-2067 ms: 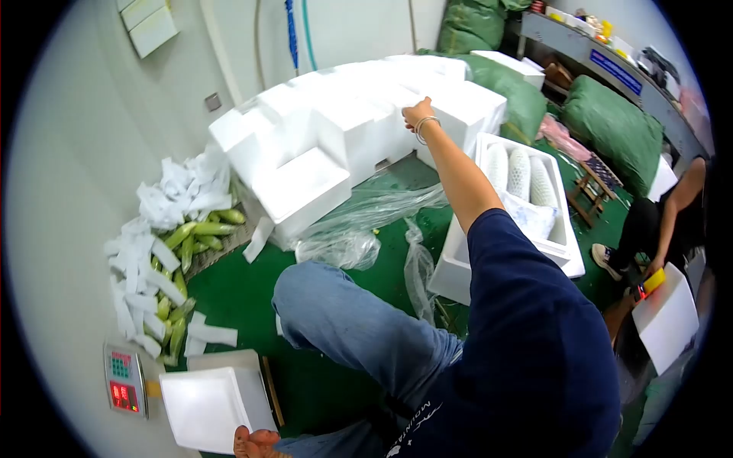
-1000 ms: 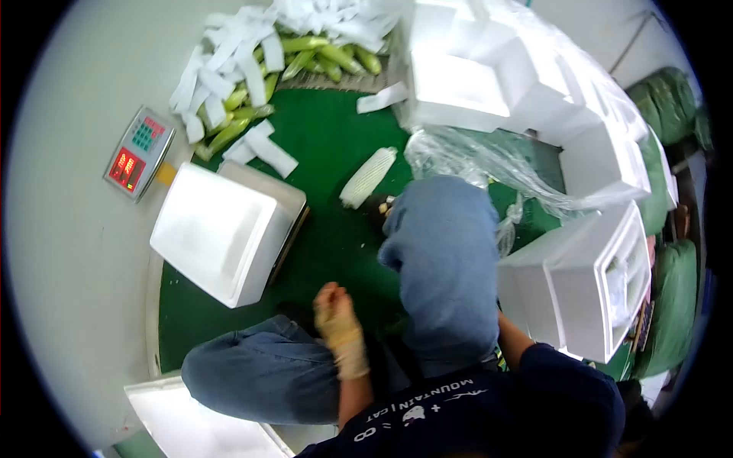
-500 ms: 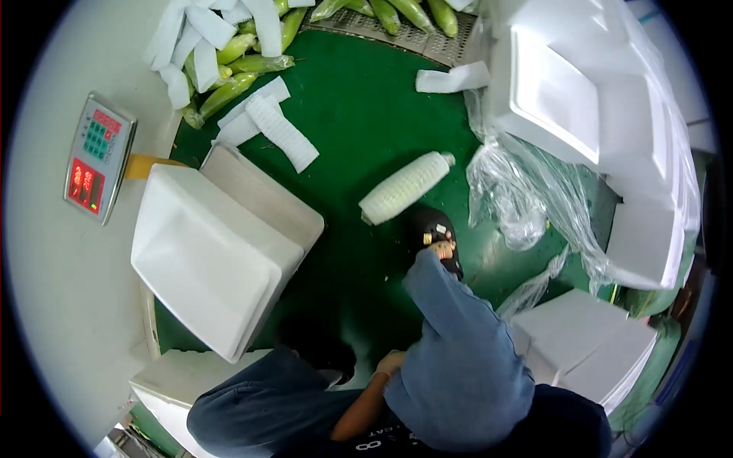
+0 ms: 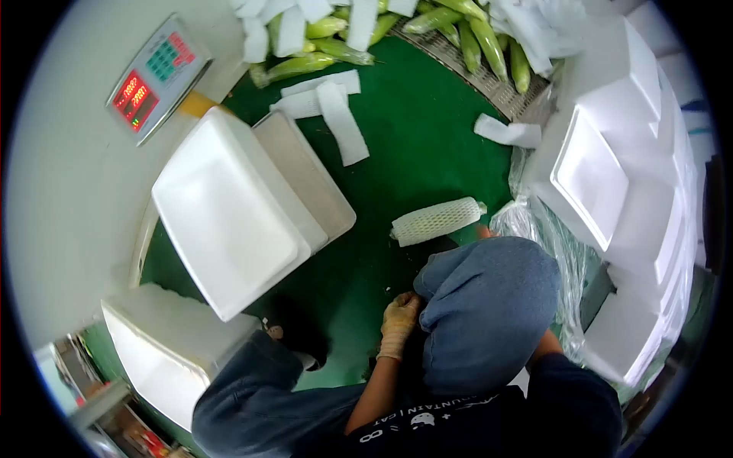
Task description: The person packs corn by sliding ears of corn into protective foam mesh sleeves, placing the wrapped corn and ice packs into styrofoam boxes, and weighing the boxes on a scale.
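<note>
My left hand [image 4: 401,317], with a pale glove or wrap at the wrist, is between my legs beside my right knee. Its fingers are curled closed, and anything inside them is hidden. My right forearm [image 4: 545,346] passes behind the raised knee. A small patch of skin, perhaps my right fingertips [image 4: 484,231], shows past the knee by the stem end of a corn ear in a white foam net [image 4: 437,220]. The rest of that hand is hidden. The netted corn lies just beyond the knee, above my dark shoe.
Green husked corn [image 4: 489,46] and white foam strips [image 4: 341,122] lie at the far side. White foam boxes [image 4: 229,214] stand at left beside a lit scale display [image 4: 156,80]. More foam boxes [image 4: 611,183] in clear plastic [image 4: 561,244] line the right.
The view has shifted. My right knee is higher and covers much of the shoe. The netted corn lies flatter, nearer the knee. My left hand shows more fully.
</note>
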A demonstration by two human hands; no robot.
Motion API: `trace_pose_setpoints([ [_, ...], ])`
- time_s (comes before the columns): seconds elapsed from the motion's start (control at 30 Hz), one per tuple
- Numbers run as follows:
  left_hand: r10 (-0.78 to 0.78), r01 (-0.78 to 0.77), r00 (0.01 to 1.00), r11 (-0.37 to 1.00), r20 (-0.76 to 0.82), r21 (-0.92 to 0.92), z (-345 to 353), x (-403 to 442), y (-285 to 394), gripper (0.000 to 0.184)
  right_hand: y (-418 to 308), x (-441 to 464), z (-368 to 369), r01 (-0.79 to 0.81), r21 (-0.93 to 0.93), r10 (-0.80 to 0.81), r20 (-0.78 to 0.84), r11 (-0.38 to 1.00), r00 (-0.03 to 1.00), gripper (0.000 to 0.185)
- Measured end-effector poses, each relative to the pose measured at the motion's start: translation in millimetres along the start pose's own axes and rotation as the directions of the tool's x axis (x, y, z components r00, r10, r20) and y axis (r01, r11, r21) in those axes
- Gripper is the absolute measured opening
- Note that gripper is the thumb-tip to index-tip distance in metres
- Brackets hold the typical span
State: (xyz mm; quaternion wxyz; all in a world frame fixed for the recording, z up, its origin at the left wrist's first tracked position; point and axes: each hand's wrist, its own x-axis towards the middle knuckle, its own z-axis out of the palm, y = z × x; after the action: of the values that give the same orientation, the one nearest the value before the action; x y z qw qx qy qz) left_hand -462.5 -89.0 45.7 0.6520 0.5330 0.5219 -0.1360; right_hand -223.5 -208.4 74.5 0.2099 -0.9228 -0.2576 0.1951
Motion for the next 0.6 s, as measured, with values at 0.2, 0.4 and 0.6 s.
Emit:
trace_pose_setpoints([
  [0.2,0.337,-0.407,0.888,0.893,-0.313,-0.191,-50,-80,105,0.019,-67,82,53,0.528,-0.403,-0.324,0.473,0.747,0.819,0.082],
  [0.4,0.505,-0.591,0.806,0.719,-0.308,-0.366,-68,-90,159,0.015,-62,115,-1,-0.116,-0.236,0.132,0.056,0.965,0.990,0.075],
  [0.6,0.692,-0.836,0.364,0.537,-0.623,0.109,-83,-61,198,0.036,3,141,-25,-0.306,-0.412,0.313,-0.053,0.858,0.948,0.082],
])
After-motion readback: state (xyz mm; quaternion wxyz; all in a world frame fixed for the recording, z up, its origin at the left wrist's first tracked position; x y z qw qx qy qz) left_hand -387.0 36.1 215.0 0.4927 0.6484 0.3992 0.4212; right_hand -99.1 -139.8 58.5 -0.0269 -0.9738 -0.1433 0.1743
